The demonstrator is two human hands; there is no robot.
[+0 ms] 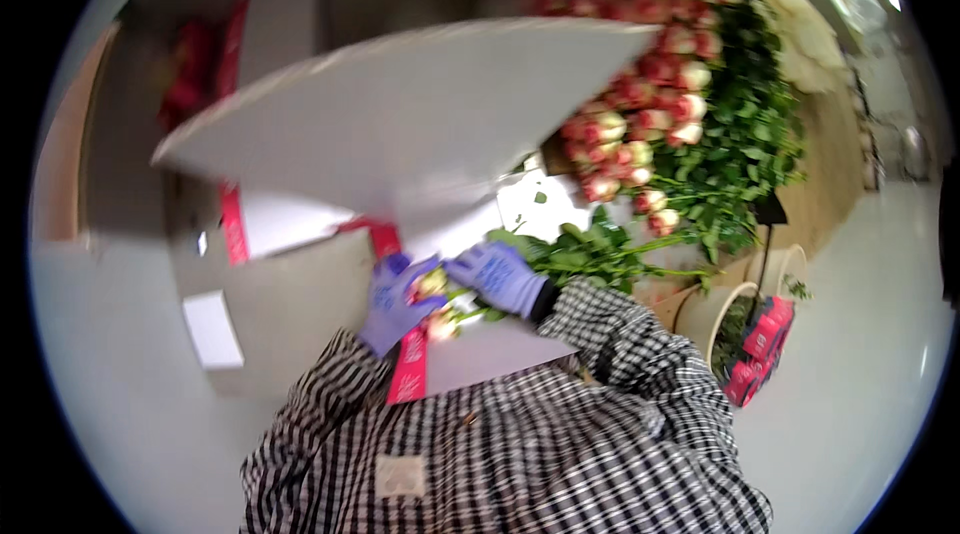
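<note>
Both my hands wear lavender gloves and meet over a small group of cream-and-pink roses [440,326]. Thumb and fingers of my left hand [392,304] curve around the rose heads from the left. From the right, my right hand [497,276] reaches over with its fingers stretched toward the blooms; its palm side is hidden. Green stems and leaves [575,256] stretch away to the right of the roses. Beneath them lies a pale wrapping sheet [490,352] with a pink printed band [409,366] along its left side, close against my checked shirt.
A large pale board [410,124], blurred, stands across the middle, hiding part of the table. Many pink-and-cream roses [660,84] are heaped at the far right. Another pink-banded sheet [285,224] and a white card [212,330] lie left. A cream bucket [712,319] stands right.
</note>
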